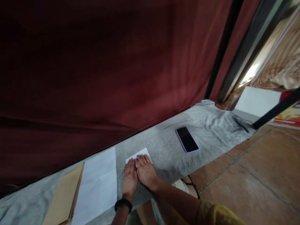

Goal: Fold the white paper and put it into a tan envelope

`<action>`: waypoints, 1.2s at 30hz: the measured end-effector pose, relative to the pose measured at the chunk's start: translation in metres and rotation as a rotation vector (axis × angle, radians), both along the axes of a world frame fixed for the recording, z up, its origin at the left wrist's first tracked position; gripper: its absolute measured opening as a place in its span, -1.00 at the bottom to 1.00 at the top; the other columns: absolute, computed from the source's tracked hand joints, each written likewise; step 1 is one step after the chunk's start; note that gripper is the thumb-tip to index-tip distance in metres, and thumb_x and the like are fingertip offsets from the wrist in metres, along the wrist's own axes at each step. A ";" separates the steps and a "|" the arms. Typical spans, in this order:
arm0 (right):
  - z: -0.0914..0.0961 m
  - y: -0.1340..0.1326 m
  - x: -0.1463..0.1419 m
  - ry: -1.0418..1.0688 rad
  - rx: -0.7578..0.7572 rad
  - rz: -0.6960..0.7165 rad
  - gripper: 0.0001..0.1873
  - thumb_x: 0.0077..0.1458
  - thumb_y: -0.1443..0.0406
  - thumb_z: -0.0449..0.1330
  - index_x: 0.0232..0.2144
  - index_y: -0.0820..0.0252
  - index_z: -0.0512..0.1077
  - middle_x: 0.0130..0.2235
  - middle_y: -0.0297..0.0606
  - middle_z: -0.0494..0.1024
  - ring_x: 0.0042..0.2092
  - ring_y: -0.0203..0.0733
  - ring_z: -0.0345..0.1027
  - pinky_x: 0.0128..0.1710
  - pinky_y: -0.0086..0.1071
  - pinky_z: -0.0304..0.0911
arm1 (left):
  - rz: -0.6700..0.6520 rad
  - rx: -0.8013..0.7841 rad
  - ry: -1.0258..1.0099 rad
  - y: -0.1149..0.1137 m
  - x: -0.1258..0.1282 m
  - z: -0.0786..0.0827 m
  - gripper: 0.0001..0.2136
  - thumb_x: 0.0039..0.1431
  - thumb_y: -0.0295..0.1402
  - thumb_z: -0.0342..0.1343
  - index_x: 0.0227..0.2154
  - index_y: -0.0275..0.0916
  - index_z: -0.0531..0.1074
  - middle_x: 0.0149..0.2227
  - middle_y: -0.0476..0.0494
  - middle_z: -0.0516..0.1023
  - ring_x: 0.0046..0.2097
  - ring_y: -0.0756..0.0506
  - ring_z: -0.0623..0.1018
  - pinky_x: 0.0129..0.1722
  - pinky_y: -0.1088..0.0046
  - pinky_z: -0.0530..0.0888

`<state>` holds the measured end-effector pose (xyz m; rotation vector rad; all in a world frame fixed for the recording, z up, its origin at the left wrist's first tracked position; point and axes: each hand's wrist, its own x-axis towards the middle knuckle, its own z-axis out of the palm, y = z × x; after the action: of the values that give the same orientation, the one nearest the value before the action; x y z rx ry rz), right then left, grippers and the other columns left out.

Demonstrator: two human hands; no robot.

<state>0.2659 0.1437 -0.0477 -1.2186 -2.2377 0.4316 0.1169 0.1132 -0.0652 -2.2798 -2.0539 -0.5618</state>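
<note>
A small piece of white paper (pixel 142 153) lies on the grey cloth, partly hidden under my fingers. My left hand (pixel 129 179), with a black band (pixel 123 204) at its wrist, rests flat on the near left part of the paper. Close beside it, my right hand (pixel 145 171) presses flat on the paper's right part. The fingers of both hands are stretched out, and neither hand grips anything. To their left a large white sheet (pixel 96 184) lies flat on the cloth, next to a stack of tan paper or card (pixel 64 193).
A phone in a pale purple case (pixel 187 139) lies to the right on the grey cloth (pixel 161 143). Dark red curtain (pixel 131 78) hangs right behind the narrow surface. Black poles (pixel 222 50) rise at its right end. Below is tiled floor (pixel 253 178), with a white box (pixel 257 100) farther off.
</note>
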 end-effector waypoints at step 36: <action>-0.005 0.002 0.014 -0.201 0.062 -0.126 -0.52 0.39 0.27 -0.04 0.27 0.22 0.32 0.33 -0.10 0.32 0.35 -0.09 0.14 0.37 -0.07 0.03 | 0.074 0.079 -0.099 -0.012 0.010 0.006 -0.51 0.33 -0.45 -0.13 0.30 -0.44 0.23 0.33 -0.44 0.28 0.38 -0.27 0.26 0.32 -0.01 0.30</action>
<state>0.2795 0.1460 -0.0523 -1.4151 -2.3043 0.1962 0.1267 0.1009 -0.0595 -2.1650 -2.1079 -0.7516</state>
